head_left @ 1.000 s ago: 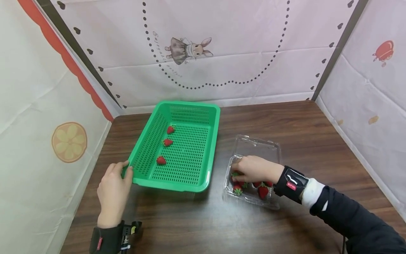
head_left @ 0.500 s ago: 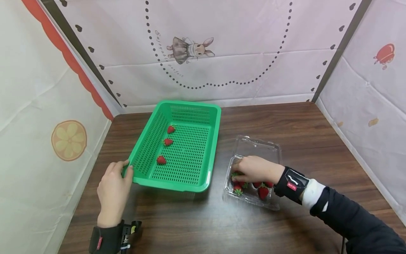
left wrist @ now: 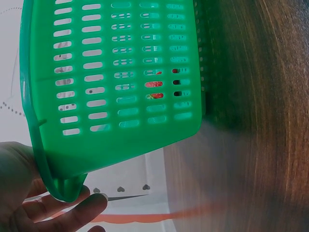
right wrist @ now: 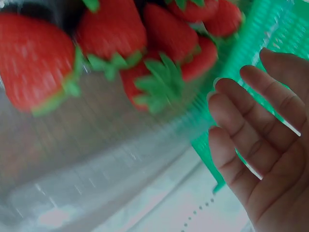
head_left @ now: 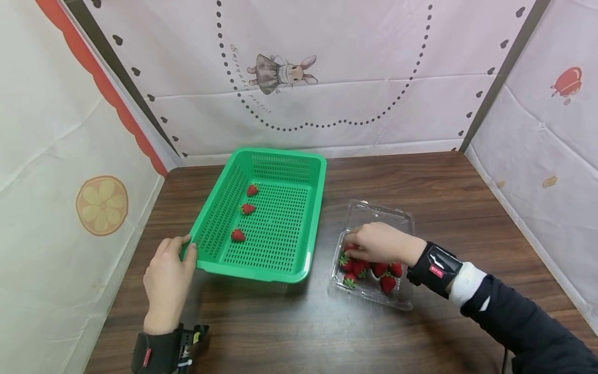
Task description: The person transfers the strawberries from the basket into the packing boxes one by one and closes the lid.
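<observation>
Left hand (head_left: 167, 278) gripping the green basket's (head_left: 299, 262) corner, the right hand (head_left: 380, 243), fingers relaxed and empty, is lifting slightly off the strawberries (head_left: 369, 269) in the clear box (head_left: 404, 218) near the worktop's right edge.

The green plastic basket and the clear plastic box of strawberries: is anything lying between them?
No. In the head view only bare dark wooden table shows between the green plastic basket and the clear plastic box of strawberries.
</observation>
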